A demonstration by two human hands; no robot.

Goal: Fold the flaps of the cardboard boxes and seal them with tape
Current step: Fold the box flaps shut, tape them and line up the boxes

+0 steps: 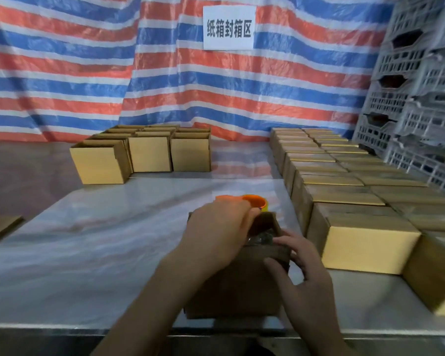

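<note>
Left hand [220, 231]: gripping orange tape dispenser [252, 201] at the box's far edge. Right hand [301, 263]: fingers spread, pressing box [237, 286], lower centre on tabletop [100, 240]. Step: taping, probably. Next: draw tape along seam.

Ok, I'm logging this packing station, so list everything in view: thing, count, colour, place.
box being sealed: one, brown, table's near edge, under both hands
tape dispenser: one, orange and yellow, behind that box
open boxes: a cluster, exact count unclear, tan, far left
closed boxes: two long rows, tan, right side
flat cardboard: one piece, brown, left edge
table: one, shiny grey
tarp: red, white, blue stripes, backdrop
sign: one, white, on tarp
crates: stacked, grey, far right
left hand: on box top
right hand: on box's right edge
</note>
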